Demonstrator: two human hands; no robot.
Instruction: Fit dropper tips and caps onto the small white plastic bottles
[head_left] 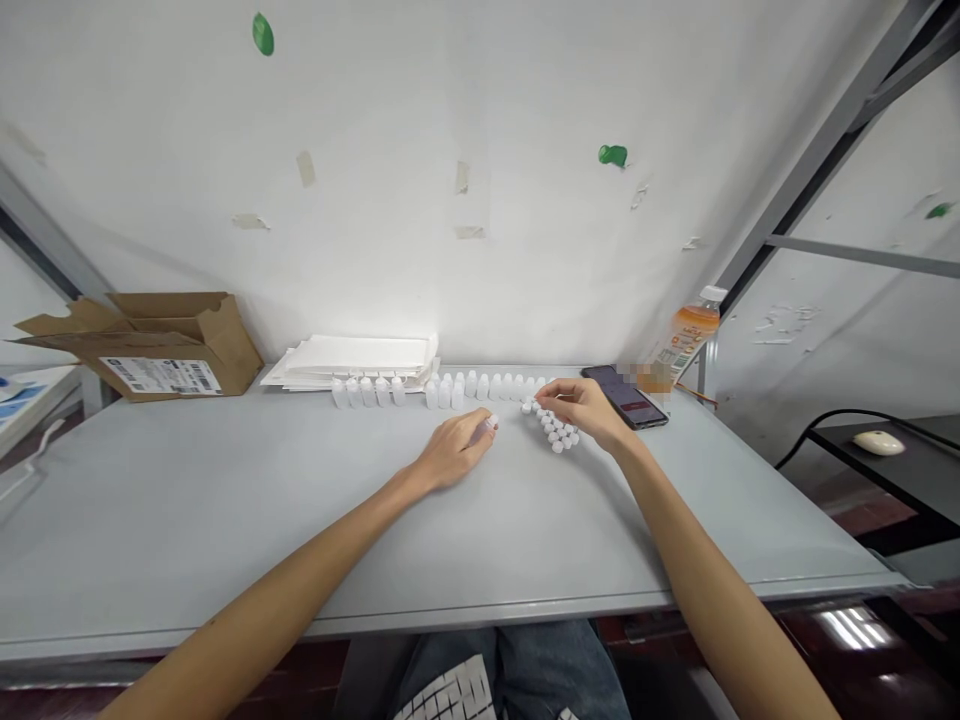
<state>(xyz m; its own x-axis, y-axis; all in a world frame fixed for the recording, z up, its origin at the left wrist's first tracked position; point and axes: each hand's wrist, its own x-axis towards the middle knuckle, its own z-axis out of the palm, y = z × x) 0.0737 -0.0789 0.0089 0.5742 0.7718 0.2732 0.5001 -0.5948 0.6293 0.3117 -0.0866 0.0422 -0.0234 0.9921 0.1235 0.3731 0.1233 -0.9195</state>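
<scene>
My left hand [456, 450] is closed around a small white plastic bottle [491, 423], held low over the table with its top toward the right. To its right, my right hand [581, 408] reaches down with its fingertips pinched on a small white cap [527, 406]. Below those fingers lies a cluster of several white caps [556, 432] on the table. Behind the hands stand small white bottles in a row, some in the middle [446, 392] and others further right [495, 386]. More bottles [367, 392] with thin pointed tips stand upright on the left.
An open cardboard box [180, 350] sits at the back left of the grey table [300, 530], beside a stack of white sheets or envelopes [360, 355]. A phone [626, 396] and an orange drink bottle [686, 340] are at the back right. A white mouse [879, 443] rests on a black surface.
</scene>
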